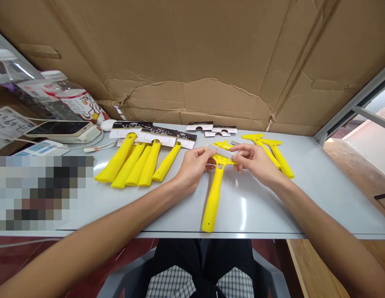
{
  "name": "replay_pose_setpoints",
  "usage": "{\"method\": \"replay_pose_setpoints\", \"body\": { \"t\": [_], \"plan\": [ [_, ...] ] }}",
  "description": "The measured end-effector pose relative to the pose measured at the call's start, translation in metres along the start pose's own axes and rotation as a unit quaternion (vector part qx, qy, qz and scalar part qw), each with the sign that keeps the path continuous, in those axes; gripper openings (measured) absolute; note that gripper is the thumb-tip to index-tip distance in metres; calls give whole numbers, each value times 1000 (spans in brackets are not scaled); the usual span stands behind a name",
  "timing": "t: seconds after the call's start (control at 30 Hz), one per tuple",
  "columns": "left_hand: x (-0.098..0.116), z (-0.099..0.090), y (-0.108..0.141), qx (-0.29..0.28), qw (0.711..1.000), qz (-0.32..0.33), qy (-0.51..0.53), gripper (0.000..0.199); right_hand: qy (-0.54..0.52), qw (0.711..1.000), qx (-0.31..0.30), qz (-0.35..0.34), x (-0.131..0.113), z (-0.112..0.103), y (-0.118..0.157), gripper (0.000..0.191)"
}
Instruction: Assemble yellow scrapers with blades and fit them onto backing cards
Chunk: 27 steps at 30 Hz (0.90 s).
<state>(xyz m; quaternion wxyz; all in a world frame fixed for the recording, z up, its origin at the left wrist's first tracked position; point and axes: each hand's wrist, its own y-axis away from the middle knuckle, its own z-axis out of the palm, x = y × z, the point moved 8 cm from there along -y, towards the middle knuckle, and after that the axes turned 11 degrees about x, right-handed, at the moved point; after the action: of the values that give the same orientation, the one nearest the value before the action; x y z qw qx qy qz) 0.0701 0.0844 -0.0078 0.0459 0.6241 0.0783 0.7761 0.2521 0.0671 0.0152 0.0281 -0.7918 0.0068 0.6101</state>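
A yellow scraper (213,196) lies with its head away from me and its handle pointing at the table's front edge. Across its head sits a flat silver-white blade (224,152). My left hand (194,165) is closed on the left end of the scraper head, thumb on top. On the other side, my right hand (253,161) pinches the blade's right end at the head, fingers bent. Just beyond the hands, more yellow plastic and a small grey metal piece (234,143) show in part.
Left of my hands lie several yellow scrapers (145,165) on black-and-white cards (158,135). More cards (200,126) rest at the back. Two yellow scrapers (277,159) lie right. A phone (58,129), a cable and bottles (74,97) stand far left; cardboard (192,49) walls the back.
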Motion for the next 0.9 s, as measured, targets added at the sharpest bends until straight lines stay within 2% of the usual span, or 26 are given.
{"method": "replay_pose_setpoints", "body": {
  "t": [0.23,0.4,0.57,0.77,0.9],
  "plan": [
    [3,-4,-4,21,1000,21,7,20,-154,985,3,83,10,4,-2,31],
    [5,-5,-4,28,999,19,12,25,-172,980,26,101,11,2,-2,39],
    [3,-3,-2,26,999,20,7,19,-203,970,53,121,15,3,-3,34],
    [-1,-6,-5,40,999,21,13,15,-232,963,47,130,19,5,-3,34],
    [0,-7,-7,46,998,22,21,15,-233,964,21,128,18,8,-2,32]
  ]
}}
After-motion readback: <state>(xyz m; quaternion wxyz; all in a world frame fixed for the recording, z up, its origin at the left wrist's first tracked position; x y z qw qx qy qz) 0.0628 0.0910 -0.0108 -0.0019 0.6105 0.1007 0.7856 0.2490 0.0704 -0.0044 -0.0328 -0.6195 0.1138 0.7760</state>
